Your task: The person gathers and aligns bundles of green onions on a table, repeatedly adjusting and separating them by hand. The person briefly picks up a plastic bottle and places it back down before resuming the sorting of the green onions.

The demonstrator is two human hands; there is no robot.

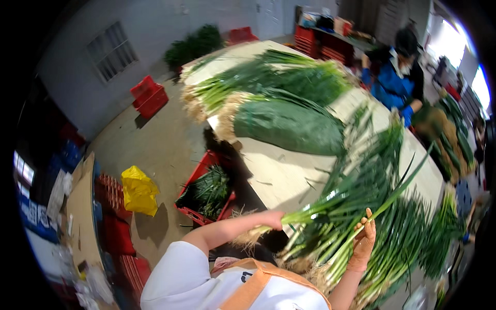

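My left hand (276, 221) grips a bunch of green onions (310, 212) near the root end. The pale, hairy roots (248, 237) stick out behind it, and the dark leaves lie towards the table's middle. Between thumb and fingers of my right hand (363, 242) is a single green onion stalk (389, 201), its leaf tips pointing away to the upper right. Under and around this hand lies a large loose heap of green onions (403, 228), roots towards me. A thin covering seems to end at my right wrist.
On the pale tabletop (279, 170) lies a large bundle in green wrapping (286, 126), with more onions (232, 81) behind. A red crate (193, 176) of green leaves and a yellow bag (139, 190) stand left. Across the table is a person wearing blue gloves (407, 115).
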